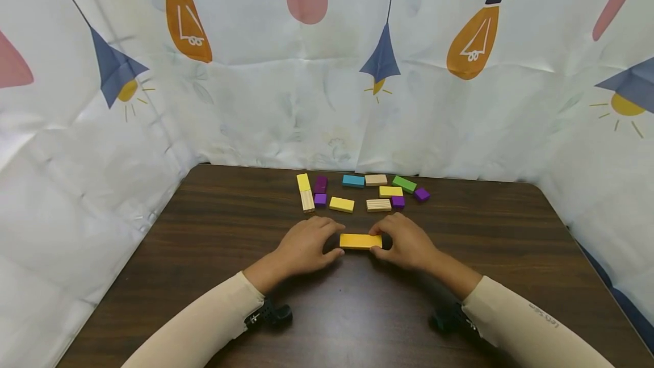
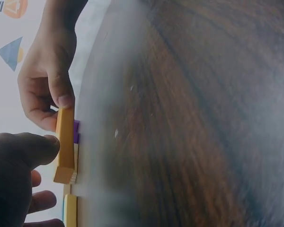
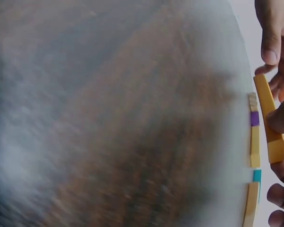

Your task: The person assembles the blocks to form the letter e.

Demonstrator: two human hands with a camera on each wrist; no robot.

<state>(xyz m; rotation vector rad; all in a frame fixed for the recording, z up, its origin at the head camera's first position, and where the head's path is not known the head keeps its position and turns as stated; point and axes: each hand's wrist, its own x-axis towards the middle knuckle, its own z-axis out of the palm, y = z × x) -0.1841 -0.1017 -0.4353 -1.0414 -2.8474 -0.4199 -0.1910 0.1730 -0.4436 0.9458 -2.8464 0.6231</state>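
Observation:
A long yellow-orange wooden block [image 1: 360, 241] lies crosswise between the two hands over the dark table. My right hand [image 1: 409, 242] pinches its right end between thumb and fingers; the thumb [image 3: 280, 118] presses on the block's side in the right wrist view. At the other end, my left hand [image 1: 306, 244] has its thumb and fingers spread apart around the block's left edge, without gripping it. The left wrist view shows the left thumb [image 2: 40, 147] close beside the block [image 2: 65, 146], with the remaining fingers apart below.
Behind the hands, small blocks are scattered near the table's far edge: yellow [image 1: 342, 204], blue [image 1: 353, 181], green [image 1: 405, 184], purple [image 1: 421, 195] and plain wood [image 1: 378, 205]. A printed white curtain [image 1: 306, 107] hangs behind the brown table [image 1: 230, 214].

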